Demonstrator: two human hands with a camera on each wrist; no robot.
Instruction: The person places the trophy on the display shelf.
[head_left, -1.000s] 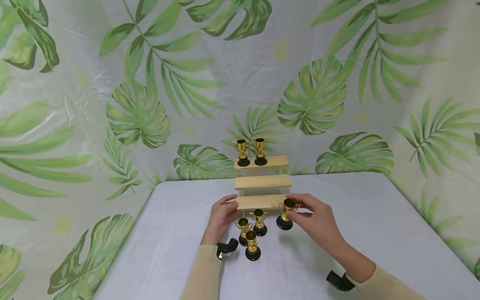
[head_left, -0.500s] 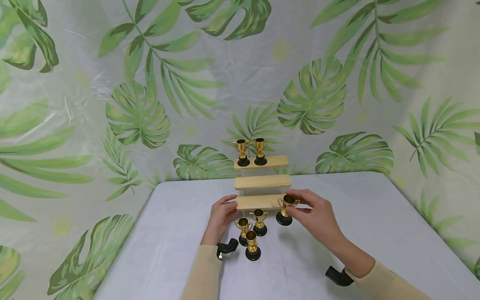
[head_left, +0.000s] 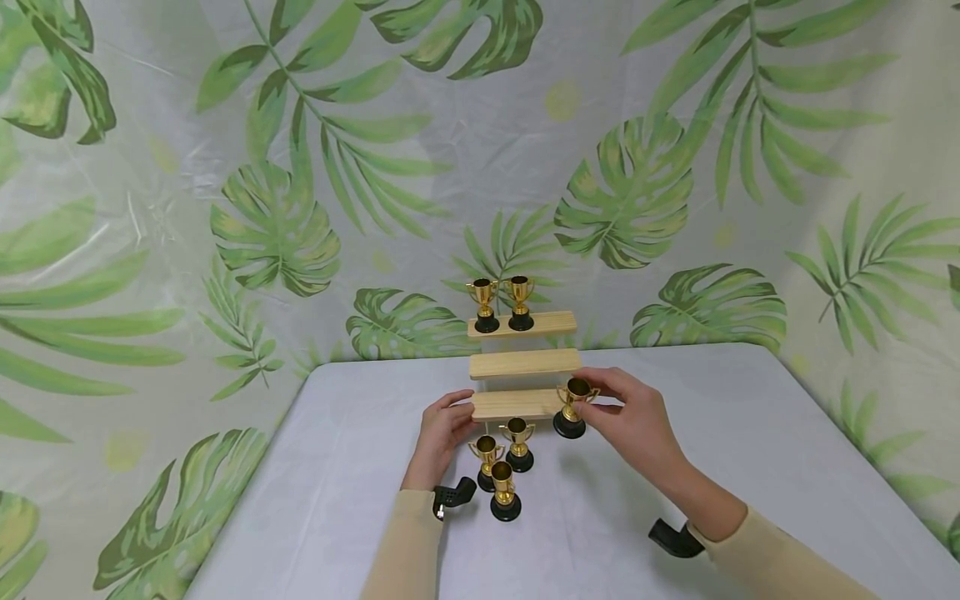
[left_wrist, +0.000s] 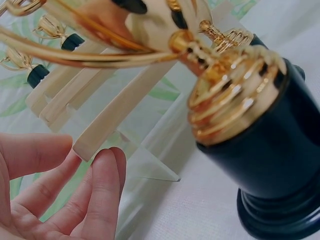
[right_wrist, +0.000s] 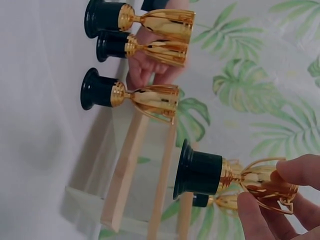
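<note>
My right hand (head_left: 633,417) pinches a small gold trophy cup (head_left: 576,400) with a black base, upright, at the right end of the lowest board. In the right wrist view the thumb and fingers hold this trophy (right_wrist: 260,182) by its cup, and its base is raised off the table. My left hand (head_left: 441,433) grips the left end of a three-tier wooden shelf (head_left: 517,405). The left wrist view has the thumb and fingers on either side of the lowest board's end (left_wrist: 90,145). Two trophies (head_left: 520,302) stand on the top board.
Three more trophies (head_left: 505,492) stand upright on the white table (head_left: 360,467), in front of the shelf and beside my left hand. Clear side panels (left_wrist: 160,162) support the boards. A leaf-patterned cloth (head_left: 450,167) hangs behind the table.
My right hand has lifted the trophy a little, up toward the lowest board's right end. The left hand and the other trophies have stayed where they were.
</note>
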